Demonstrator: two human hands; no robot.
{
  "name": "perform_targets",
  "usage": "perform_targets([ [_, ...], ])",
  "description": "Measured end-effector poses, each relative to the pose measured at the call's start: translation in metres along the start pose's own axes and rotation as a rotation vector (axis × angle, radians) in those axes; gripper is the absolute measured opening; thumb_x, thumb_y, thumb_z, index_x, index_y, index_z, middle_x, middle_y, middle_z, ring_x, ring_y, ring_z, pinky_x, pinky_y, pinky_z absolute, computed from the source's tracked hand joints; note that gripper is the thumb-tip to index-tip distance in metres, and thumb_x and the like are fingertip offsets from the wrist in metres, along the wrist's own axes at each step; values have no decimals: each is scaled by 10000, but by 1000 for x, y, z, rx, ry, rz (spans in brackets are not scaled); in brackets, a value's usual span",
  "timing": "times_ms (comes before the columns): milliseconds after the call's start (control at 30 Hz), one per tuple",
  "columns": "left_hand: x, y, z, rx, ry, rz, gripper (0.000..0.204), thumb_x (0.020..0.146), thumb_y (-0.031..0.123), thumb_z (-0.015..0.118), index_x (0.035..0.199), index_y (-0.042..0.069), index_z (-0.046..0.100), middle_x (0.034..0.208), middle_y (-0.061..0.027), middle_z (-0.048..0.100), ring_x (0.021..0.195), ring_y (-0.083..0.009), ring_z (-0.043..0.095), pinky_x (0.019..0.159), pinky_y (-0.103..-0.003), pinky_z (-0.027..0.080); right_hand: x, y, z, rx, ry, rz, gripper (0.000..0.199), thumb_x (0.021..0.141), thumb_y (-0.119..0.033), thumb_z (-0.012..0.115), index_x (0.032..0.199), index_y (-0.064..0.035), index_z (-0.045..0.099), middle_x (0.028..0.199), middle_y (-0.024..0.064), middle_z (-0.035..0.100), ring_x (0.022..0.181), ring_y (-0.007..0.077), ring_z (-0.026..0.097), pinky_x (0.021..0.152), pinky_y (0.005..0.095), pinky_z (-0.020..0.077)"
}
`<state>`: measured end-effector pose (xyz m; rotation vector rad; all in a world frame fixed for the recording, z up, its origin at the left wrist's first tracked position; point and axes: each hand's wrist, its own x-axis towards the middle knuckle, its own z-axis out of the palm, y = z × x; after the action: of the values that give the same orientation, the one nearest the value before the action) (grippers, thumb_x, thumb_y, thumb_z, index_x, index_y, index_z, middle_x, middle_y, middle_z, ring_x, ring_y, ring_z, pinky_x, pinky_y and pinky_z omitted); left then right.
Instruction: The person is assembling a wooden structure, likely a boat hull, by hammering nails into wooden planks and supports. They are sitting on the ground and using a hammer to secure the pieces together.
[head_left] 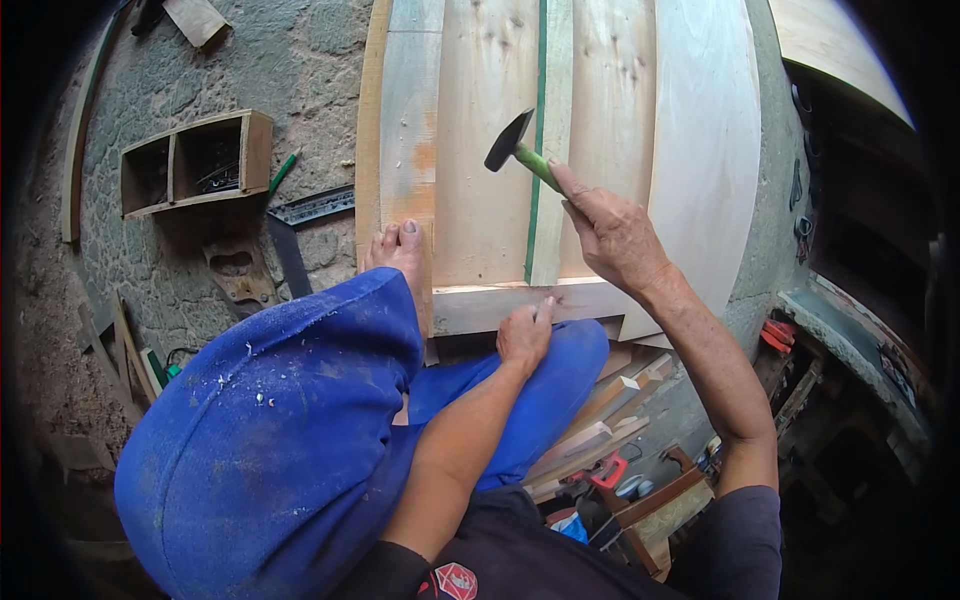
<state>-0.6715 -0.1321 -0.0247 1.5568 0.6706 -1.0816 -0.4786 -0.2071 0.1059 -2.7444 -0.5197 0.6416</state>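
My right hand [615, 235] grips the green handle of a hammer [520, 152], its black head raised over pale wooden boards [480, 150]. My left hand [525, 335] rests with pinched fingers on the near cross board [590, 298], possibly on a small nail that is too small to make out. A narrow board with a green edge [542, 140] runs up the middle. My bare foot [400, 255] presses on the left board, my knee in blue trousers [280, 430] below it.
A small open wooden box [195, 160] stands on the stone floor at left, beside a steel square [310, 207], a handsaw [240, 270] and a green pencil [283, 170]. Wood offcuts and a red tool [610, 468] lie at lower right. Sawdust covers the left floor.
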Motion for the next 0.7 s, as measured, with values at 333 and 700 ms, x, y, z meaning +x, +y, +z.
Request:
perform_targets([
  [333, 28, -2, 19, -223, 65, -230, 663, 960, 593, 520, 703, 17, 724, 560, -93, 648, 533, -206, 622, 582, -352, 492, -2, 0, 5, -53, -100, -2, 574, 958, -110, 535, 1500, -276, 440, 856, 176, 688, 820, 341, 702, 703, 484, 560],
  [700, 29, 9, 7, -127, -40, -270, 704, 961, 646, 445, 765, 60, 782, 621, -96, 700, 725, -253, 716, 787, -390, 538, -2, -18, -9, -268, -366, 109, 550, 955, -99, 540, 1474, -276, 501, 880, 183, 698, 821, 332, 700, 738, 471, 557],
])
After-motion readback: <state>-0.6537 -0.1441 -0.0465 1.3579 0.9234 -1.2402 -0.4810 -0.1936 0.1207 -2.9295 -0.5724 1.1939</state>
